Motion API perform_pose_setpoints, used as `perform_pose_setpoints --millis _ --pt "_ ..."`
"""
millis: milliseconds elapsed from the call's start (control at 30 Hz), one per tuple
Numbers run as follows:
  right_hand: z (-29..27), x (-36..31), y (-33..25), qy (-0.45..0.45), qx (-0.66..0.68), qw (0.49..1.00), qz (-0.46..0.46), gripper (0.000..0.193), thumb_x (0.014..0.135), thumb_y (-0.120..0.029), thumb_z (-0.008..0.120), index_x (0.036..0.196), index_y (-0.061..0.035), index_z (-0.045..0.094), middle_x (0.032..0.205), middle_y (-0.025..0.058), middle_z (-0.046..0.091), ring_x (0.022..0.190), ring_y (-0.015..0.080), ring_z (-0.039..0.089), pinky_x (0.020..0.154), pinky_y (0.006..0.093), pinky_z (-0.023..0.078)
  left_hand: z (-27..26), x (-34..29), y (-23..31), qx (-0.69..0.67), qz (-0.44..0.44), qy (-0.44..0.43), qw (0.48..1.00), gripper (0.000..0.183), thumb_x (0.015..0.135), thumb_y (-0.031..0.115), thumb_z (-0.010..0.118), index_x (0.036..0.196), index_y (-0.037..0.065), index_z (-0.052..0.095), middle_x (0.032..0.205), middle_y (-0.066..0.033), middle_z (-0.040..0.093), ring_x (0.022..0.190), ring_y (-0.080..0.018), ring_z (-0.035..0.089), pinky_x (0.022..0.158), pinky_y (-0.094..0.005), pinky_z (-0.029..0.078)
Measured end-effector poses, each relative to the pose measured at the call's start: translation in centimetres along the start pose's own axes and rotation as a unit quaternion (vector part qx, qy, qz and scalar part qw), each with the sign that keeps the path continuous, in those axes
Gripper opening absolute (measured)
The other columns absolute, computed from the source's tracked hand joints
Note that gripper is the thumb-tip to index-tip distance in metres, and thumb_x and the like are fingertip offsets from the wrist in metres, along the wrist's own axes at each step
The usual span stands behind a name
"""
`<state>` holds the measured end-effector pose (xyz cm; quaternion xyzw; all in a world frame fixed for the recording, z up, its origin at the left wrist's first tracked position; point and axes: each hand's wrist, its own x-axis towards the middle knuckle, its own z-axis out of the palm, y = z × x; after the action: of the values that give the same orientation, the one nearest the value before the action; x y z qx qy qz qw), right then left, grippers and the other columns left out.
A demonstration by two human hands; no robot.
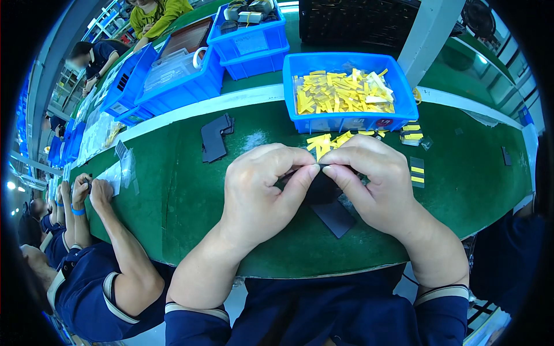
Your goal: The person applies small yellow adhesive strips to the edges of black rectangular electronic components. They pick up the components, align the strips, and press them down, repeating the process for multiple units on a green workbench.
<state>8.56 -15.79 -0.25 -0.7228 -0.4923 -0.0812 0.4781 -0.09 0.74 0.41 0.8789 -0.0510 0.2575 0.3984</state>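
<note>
The left hand (259, 193) pinches a black piece (323, 189) by its top edge — it points down from the fingertips, between both hands, long axis unclear. Below, a dark panel (336, 219) slants lower-right; the right hand (378, 184) pinches the piece likewise.

The person wears a dark blue shirt (329, 311), and its cloth has soft folds and darker patches where the light does not reach. The left sleeve (193, 330) and the right sleeve (447, 318) are short and the same dark blue, and each one ends in a pale, creamy band that goes around the arm like a stripe, with a thin dark line along its edge. Below the sleeves the arms are bare, and the left hand (265, 190) and the right hand (372, 184) are bare too, with short nails on the thumbs.
</note>
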Motion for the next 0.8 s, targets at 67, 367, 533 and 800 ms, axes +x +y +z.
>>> perform_pose_setpoints --millis 67,367,533,800 --pt "-0.02 -0.03 -0.01 -0.009 0.000 1.000 0.010 0.008 0.076 -0.003 0.066 0.084 0.0000 0.064 0.074 0.0126 0.060 0.066 0.0278 0.060 0.059 0.0354 0.048 0.27 -0.01 -0.18 -0.004 0.003 -0.001 1.000 0.006 0.078 0.004 0.070 0.083 0.001 0.068 0.072 -0.0068 0.064 0.063 -0.0129 0.060 0.058 -0.0237 0.046" --pt "-0.08 -0.03 0.09 0.033 0.009 0.999 0.016 0.006 0.075 -0.001 0.066 0.079 0.0015 0.064 0.071 0.0130 0.060 0.063 0.0278 0.060 0.057 0.0347 0.047 0.42 0.04 -0.30 -0.094 -0.051 0.007 0.994 0.007 0.079 0.004 0.070 0.085 0.001 0.068 0.074 -0.0072 0.066 0.065 -0.0127 0.062 0.059 -0.0231 0.048" --pt "-0.12 -0.02 0.18 0.058 -0.005 0.998 0.019 0.006 0.074 -0.001 0.066 0.079 0.0014 0.064 0.071 0.0127 0.061 0.063 0.0275 0.060 0.056 0.0345 0.047 0.50 0.11 -0.44 0.026 0.038 0.040 0.998 0.006 0.079 0.004 0.070 0.083 0.000 0.067 0.070 -0.0073 0.065 0.062 -0.0132 0.062 0.056 -0.0241 0.047" --pt "0.06 -0.07 0.05 0.067 -0.045 0.997 0.004 0.006 0.074 -0.001 0.066 0.078 0.0011 0.063 0.072 0.0127 0.060 0.064 0.0281 0.060 0.057 0.0353 0.047 0.15 0.26 -0.59 0.078 0.082 0.021 0.993 0.006 0.076 0.003 0.070 0.076 0.001 0.064 0.066 -0.0080 0.063 0.057 -0.0180 0.060 0.052 -0.0272 0.045"
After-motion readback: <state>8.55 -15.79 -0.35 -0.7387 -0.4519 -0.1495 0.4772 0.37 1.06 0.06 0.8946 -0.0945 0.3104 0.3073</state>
